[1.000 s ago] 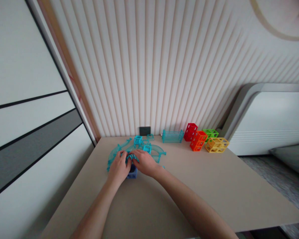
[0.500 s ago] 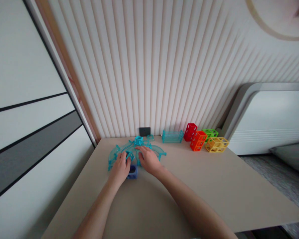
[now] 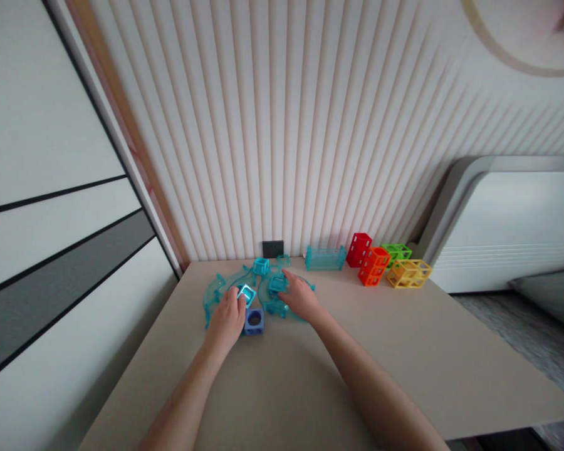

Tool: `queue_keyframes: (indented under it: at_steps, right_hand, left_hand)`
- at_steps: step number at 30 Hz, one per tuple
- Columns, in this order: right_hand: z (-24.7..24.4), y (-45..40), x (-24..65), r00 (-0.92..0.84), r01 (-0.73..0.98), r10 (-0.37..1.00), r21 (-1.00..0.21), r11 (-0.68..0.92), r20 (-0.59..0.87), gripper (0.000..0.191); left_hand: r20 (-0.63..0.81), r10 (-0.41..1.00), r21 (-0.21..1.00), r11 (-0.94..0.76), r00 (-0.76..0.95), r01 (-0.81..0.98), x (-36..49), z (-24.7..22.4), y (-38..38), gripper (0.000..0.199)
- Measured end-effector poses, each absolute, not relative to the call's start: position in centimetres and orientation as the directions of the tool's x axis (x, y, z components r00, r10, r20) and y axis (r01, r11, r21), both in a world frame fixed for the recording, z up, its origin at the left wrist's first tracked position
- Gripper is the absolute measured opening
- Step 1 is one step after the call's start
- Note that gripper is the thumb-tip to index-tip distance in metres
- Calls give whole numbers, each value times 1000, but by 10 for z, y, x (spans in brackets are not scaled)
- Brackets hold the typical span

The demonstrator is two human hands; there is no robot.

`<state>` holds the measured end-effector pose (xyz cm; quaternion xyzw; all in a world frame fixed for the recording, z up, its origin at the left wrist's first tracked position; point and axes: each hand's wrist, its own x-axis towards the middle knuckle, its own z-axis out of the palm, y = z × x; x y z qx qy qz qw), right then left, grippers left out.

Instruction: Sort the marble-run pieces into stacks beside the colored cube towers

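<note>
Pinches pale-blue open-frame plastic cube in left hand, seemingly sideways to leave its face uncovered; holds right hand spread beside teal square plastic frame towards far edge of counter.

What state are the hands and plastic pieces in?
Pale blue plastic square frame, held, tilted
Left hand, closed on that frame
Right hand, open, contact unclear
Teal plastic cube, beside right fingertips
Violet plastic cube, round hole upward
Red plastic tower, upright
Orange plastic tower, upright
Yellow plastic frame block, lying lengthwise
</note>
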<state>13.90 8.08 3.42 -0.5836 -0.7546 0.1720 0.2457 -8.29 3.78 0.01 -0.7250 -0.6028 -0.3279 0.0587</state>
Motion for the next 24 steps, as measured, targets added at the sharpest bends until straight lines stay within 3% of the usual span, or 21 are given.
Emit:
queue_keyframes:
  at_steps: [6,19,24]
  right_hand:
    - [34,81,141,-196,776,969,-581,247,150,49]
    - [32,77,136,-243,748,939,-569,342,244,47]
    - [33,73,136,-274,760,925,-530,377,264,51]
  left_hand:
    - [618,783,323,-329,65,887,-82,2,40,17]
    - [674,732,294,-391,101,872,-75,5,36,2]
    - [652,747,271,-390,130,880,-73,10,34,5]
